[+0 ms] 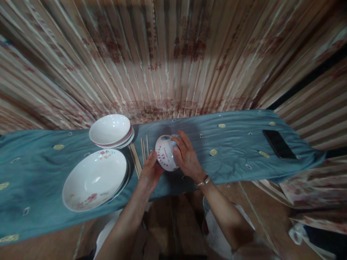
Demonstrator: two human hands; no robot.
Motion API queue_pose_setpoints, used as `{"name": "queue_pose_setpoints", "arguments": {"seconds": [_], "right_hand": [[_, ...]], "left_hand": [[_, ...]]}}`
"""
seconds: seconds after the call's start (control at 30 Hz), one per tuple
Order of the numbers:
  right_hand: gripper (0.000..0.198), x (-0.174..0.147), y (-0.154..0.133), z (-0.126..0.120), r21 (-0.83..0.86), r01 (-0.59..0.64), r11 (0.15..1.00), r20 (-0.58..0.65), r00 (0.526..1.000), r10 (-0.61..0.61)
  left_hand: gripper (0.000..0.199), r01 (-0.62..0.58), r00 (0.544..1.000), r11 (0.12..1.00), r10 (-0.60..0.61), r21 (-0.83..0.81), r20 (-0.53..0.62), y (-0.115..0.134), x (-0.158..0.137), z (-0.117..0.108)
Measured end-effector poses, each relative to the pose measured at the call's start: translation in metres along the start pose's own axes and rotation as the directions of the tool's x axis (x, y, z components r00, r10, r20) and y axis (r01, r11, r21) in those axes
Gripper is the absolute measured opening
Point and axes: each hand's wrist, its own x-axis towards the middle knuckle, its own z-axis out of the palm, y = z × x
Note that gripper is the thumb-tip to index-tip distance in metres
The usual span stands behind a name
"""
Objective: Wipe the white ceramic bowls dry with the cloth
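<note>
Between my two hands is a small rounded white bowl [165, 156] with red writing and blue patches, tilted so that its outside shows. My left hand [152, 169] grips its lower left side, the thumb near the writing and the other fingers mostly hidden behind. From the right, my right hand [187, 159] closes over the other side, its fingers curved across the surface. Several wooden chopsticks [135, 159] lie on the cloth just left of the bowl, beside my left hand.
A blue-green cloth [230, 139] covers the long narrow table. To the left are a stack of white bowls [111, 130] and a large flowered dish [94, 180] resting on other dishware. A black phone [279, 144] lies far right. Pleated curtains [173, 65] hang behind.
</note>
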Motion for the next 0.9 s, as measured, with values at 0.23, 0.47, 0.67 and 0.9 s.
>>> {"name": "queue_pose_setpoints", "arguments": {"seconds": [0.23,0.47,0.67,0.9], "right_hand": [[0.044,0.007,0.012,0.003,0.134,-0.087,0.987,-0.001,0.996,0.088],[0.048,0.001,0.038,0.012,0.239,-0.235,0.942,-0.013,0.969,0.245],[0.054,-0.02,0.054,0.03,0.295,-0.328,0.897,-0.043,0.934,0.355],[0.057,-0.039,0.045,0.039,0.364,-0.366,0.856,-0.052,0.91,0.411]], "left_hand": [[0.028,-0.003,1.0,1.0,0.003,0.003,-0.024,0.0,0.002,-0.003],[0.019,0.025,0.993,1.0,-0.024,0.0,-0.119,0.004,0.001,-0.002],[0.007,0.053,0.983,0.998,-0.058,-0.034,-0.176,0.006,0.003,-0.004],[0.01,0.053,0.98,0.997,-0.063,-0.058,-0.187,0.003,0.007,-0.009]]}}
